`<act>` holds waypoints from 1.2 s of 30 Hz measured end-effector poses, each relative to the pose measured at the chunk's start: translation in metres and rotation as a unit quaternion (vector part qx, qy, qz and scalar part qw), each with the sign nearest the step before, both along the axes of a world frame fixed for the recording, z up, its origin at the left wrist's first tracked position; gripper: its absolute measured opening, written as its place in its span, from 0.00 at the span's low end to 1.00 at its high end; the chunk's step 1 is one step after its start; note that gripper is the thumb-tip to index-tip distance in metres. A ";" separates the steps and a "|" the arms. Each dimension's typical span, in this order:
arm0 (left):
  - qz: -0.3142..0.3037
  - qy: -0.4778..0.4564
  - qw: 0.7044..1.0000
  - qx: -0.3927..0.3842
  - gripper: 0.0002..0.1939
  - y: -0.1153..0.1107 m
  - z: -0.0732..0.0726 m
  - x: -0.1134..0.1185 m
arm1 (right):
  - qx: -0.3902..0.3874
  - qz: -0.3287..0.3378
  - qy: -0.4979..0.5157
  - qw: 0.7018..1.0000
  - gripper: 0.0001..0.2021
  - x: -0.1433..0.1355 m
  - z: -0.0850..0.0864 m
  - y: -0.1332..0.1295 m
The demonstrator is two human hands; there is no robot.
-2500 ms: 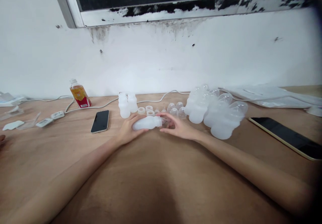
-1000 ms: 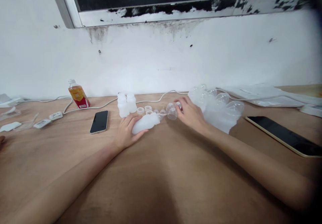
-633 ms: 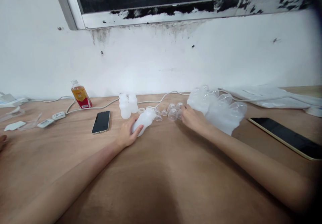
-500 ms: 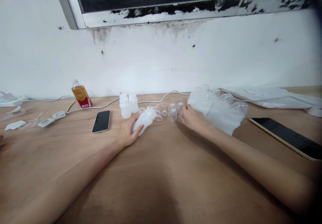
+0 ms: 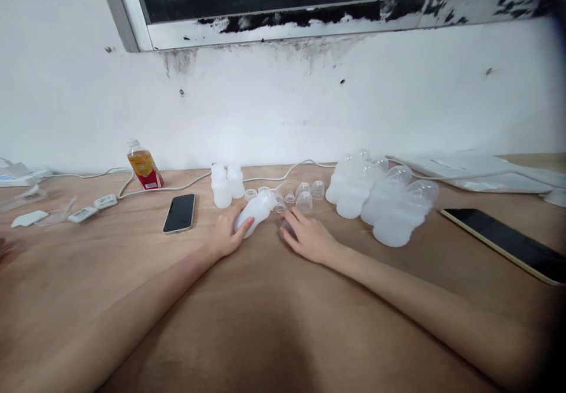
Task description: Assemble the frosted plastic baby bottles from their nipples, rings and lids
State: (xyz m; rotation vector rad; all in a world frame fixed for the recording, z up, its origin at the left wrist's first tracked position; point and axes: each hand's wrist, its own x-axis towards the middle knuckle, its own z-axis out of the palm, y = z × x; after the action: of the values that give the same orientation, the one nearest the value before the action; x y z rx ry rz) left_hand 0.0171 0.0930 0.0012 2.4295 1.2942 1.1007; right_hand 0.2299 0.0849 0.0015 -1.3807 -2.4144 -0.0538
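Note:
My left hand (image 5: 229, 232) is wrapped around a frosted white baby bottle (image 5: 256, 212). The bottle is tilted, its top leaning away to the right toward a clear nipple. My right hand (image 5: 309, 237) is to the right of it, fingers curled around a clear dome cap (image 5: 286, 226), partly hidden by the fingers. Just beyond the fingertips sit small clear nipples (image 5: 289, 197) and several more clear dome caps (image 5: 317, 190). White ring collars (image 5: 250, 194) lie behind the held bottle.
White bottles without caps (image 5: 221, 190) stand at the back left. Capped bottles (image 5: 391, 225) cluster on the right. A phone (image 5: 179, 213), a drink bottle (image 5: 145, 166), cables and a larger dark-screened device (image 5: 504, 243) lie around. Part of another hand (image 5: 3, 248) shows at the left edge.
My right hand has moved left and nearer from the dome caps, bringing a cap beside the held bottle. My left hand keeps its hold on the bottle.

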 end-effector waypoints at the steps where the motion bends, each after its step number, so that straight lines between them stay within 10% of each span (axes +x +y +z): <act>1: 0.000 0.003 1.000 -0.003 0.18 0.000 0.001 0.000 | 0.000 0.013 0.063 0.998 0.13 -0.001 -0.004 0.000; 4: 0.013 0.013 1.000 -0.007 0.18 -0.001 0.002 0.000 | -0.067 0.024 0.345 0.936 0.12 0.003 -0.014 0.011; 8: 0.019 0.014 1.000 0.005 0.19 0.001 -0.001 0.002 | -0.177 0.049 0.655 0.733 0.13 0.012 -0.019 0.030; 10: 0.014 0.018 1.000 0.005 0.18 0.002 -0.002 0.003 | -0.198 0.063 0.692 0.691 0.13 0.013 -0.018 0.033; 23: 0.014 0.042 0.999 -0.015 0.20 0.001 0.000 0.004 | -0.198 0.075 0.607 0.766 0.12 0.010 -0.016 0.026; 29: -0.003 0.047 0.999 0.005 0.21 0.001 0.000 0.004 | -0.175 0.108 0.479 0.854 0.14 0.009 -0.005 0.012; 36: -0.015 0.043 0.999 -0.009 0.21 -0.002 0.000 0.002 | -0.189 0.144 0.455 0.858 0.19 0.009 -0.007 0.013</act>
State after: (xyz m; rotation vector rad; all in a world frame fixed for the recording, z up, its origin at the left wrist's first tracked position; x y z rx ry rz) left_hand 0.0195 0.0908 0.0012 2.5007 1.2815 0.9812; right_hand 0.2388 0.0983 -0.0052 -0.8372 -1.7909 0.9698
